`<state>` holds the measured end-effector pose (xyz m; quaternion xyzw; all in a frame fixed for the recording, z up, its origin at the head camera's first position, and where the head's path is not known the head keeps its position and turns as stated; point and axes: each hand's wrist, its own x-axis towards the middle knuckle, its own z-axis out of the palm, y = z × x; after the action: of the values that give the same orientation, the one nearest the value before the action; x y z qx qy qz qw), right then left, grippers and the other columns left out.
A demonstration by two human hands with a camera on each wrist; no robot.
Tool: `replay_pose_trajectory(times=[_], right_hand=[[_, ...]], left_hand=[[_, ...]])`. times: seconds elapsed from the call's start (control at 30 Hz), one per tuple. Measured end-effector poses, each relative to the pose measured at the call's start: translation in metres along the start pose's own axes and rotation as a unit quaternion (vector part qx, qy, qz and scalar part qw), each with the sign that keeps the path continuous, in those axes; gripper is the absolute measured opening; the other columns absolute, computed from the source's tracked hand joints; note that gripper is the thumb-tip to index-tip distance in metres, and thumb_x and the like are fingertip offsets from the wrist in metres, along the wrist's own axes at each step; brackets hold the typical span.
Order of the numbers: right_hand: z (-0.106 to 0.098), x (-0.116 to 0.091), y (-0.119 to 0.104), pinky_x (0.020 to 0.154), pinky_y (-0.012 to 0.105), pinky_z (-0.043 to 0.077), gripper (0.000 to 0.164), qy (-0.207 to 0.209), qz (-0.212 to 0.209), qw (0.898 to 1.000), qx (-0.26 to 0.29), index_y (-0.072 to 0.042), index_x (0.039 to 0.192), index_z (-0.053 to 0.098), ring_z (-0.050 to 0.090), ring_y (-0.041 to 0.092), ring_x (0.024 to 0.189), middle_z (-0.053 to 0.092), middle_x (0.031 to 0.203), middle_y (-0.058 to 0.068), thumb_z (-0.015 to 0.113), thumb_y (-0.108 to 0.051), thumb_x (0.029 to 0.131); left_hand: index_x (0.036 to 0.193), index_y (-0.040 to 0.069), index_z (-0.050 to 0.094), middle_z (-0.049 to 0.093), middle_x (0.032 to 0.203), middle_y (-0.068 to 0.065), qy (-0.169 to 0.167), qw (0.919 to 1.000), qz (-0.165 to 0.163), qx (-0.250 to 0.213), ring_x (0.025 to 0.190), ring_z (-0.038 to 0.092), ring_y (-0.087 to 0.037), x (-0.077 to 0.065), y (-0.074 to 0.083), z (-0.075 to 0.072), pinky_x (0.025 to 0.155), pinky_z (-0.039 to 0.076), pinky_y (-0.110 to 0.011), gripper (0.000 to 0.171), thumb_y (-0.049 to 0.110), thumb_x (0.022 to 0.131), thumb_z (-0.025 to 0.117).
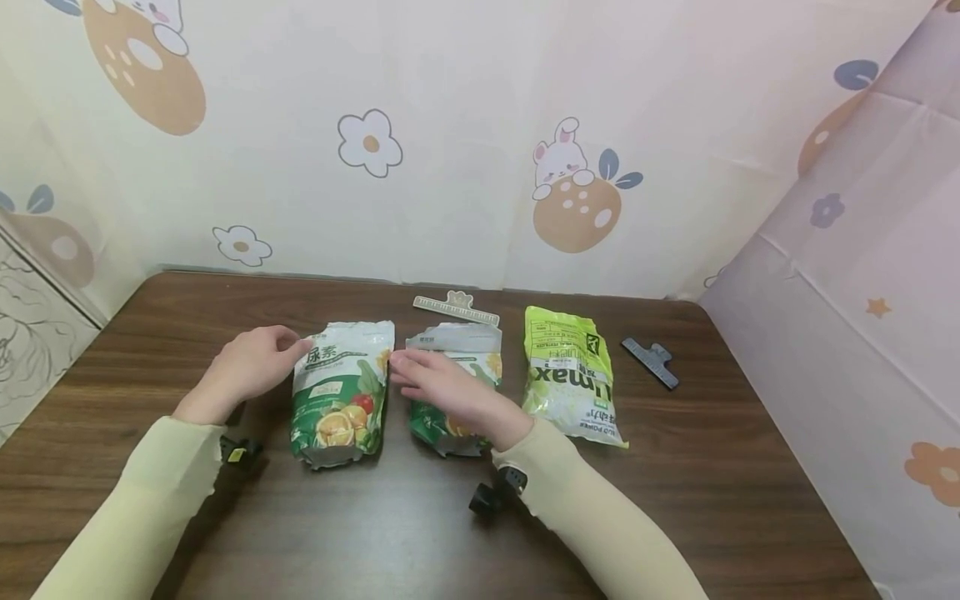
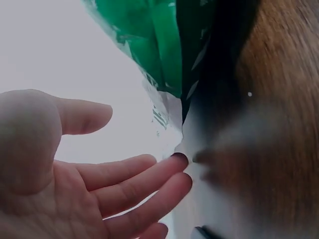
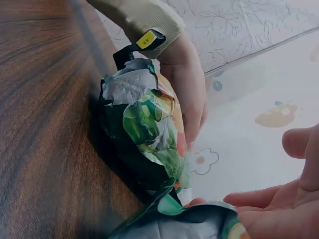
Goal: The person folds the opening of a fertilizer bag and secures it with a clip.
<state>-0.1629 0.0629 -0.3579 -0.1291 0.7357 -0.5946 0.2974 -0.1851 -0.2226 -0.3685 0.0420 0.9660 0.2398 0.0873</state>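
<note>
A green and white pouch [image 1: 330, 404] printed with fruit and vegetables lies left of centre on the table. My left hand [image 1: 243, 368] is beside its upper left edge, thumb and fingers spread apart; the left wrist view has the fingertips right at the pouch's top corner. A similar pouch [image 1: 435, 427] with a torn top edge lies to the right, partly hidden under my right hand [image 1: 453, 387]. That hand's straight fingers point left, towards the first pouch's right edge. Farther right lies a yellow-green bag [image 1: 566, 379] with dark lettering.
A pale ruler-marked clip [image 1: 456, 308] lies behind the second pouch. Another clip [image 1: 651, 362], dark blue-grey, is right of the yellow-green bag. The brown wooden table [image 1: 375, 533] ends at a wall covering [image 1: 457, 192] with cartoon prints.
</note>
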Motion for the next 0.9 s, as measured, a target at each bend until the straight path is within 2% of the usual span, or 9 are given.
replay_pose_trajectory(times=[0.13, 0.27, 0.43, 0.6, 0.73, 0.9], right_hand=[[0.0, 0.003, 0.002, 0.109, 0.037, 0.037, 0.064, -0.011, 0.024, 1.0, 0.007, -0.003, 0.154, 0.03, 0.043, 0.03, 0.138, 0.039, 0.154, 0.015, 0.043, -0.044, 0.106], [-0.001, 0.006, 0.005, 0.109, 0.037, 0.037, 0.066, -0.025, 0.037, 0.998, 0.037, -0.003, 0.155, 0.027, 0.043, 0.028, 0.138, 0.038, 0.155, 0.016, 0.044, -0.044, 0.106], [-0.001, 0.011, 0.006, 0.109, 0.039, 0.038, 0.067, -0.031, 0.053, 0.994, 0.09, 0.001, 0.156, 0.02, 0.044, 0.03, 0.137, 0.038, 0.153, 0.021, 0.045, -0.038, 0.107], [-0.002, 0.017, 0.008, 0.108, 0.04, 0.039, 0.066, -0.029, 0.06, 0.99, 0.128, 0.004, 0.154, 0.024, 0.046, 0.032, 0.135, 0.04, 0.151, 0.023, 0.048, -0.036, 0.106], [-0.003, 0.02, 0.009, 0.107, 0.039, 0.04, 0.067, -0.026, 0.055, 0.987, 0.15, 0.006, 0.153, 0.024, 0.047, 0.034, 0.134, 0.043, 0.148, 0.025, 0.05, -0.035, 0.106], [-0.005, 0.021, 0.009, 0.106, 0.04, 0.041, 0.065, -0.025, 0.053, 0.983, 0.172, 0.005, 0.153, 0.021, 0.047, 0.035, 0.133, 0.044, 0.146, 0.025, 0.049, -0.03, 0.106]], left_hand=[[0.133, -0.01, 0.053, 0.057, 0.127, -0.032, -0.003, 0.9999, 0.002, -0.015, 0.115, 0.053, -0.048, 0.003, -0.003, 0.001, 0.091, 0.043, -0.064, 0.066, 0.049, 0.103, 0.044], [0.134, -0.011, 0.052, 0.057, 0.127, -0.032, -0.008, 0.9996, -0.001, -0.029, 0.114, 0.054, -0.047, 0.004, -0.006, 0.001, 0.09, 0.044, -0.062, 0.065, 0.047, 0.103, 0.046], [0.137, -0.012, 0.048, 0.065, 0.113, -0.027, -0.028, 0.9975, -0.008, -0.064, 0.102, 0.061, -0.037, 0.008, -0.009, 0.003, 0.087, 0.047, -0.058, 0.06, 0.038, 0.104, 0.05], [0.139, -0.017, 0.04, 0.063, 0.112, -0.027, -0.039, 0.9934, -0.012, -0.107, 0.092, 0.064, -0.029, 0.012, -0.012, 0.005, 0.08, 0.054, -0.047, 0.056, 0.026, 0.105, 0.049], [0.134, -0.016, 0.047, 0.061, 0.107, -0.025, -0.029, 0.9916, -0.021, -0.124, 0.089, 0.062, -0.028, 0.012, -0.011, 0.005, 0.076, 0.055, -0.04, 0.047, 0.021, 0.105, 0.049], [0.128, -0.011, 0.054, 0.061, 0.109, -0.024, -0.016, 0.9906, -0.029, -0.133, 0.091, 0.061, -0.029, 0.013, -0.012, 0.008, 0.076, 0.054, -0.039, 0.039, 0.02, 0.105, 0.05]])
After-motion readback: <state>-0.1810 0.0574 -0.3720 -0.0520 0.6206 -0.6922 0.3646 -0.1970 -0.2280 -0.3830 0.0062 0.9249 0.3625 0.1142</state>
